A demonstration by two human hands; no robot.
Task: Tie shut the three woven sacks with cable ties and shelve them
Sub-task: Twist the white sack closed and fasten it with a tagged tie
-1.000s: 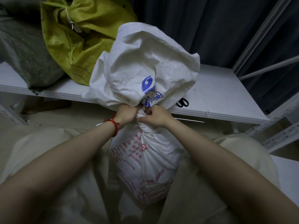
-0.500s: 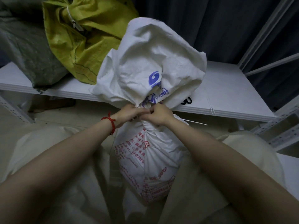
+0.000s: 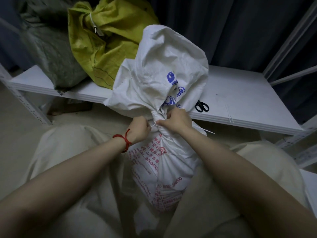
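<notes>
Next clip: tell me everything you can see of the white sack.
The white sack looks like woven plastic, crinkled, with a blue logo on its flared top and red print on its body. It stands upright between the person's knees, in front of the shelf. Its neck is bunched and ringed by a thin cable tie. The right hand grips the neck; the left hand holds the tie's end.

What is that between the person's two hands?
In the head view, the bunched neck of the white sack lies between the left hand and right hand, with a thin cable tie stretched across the gap.
</notes>
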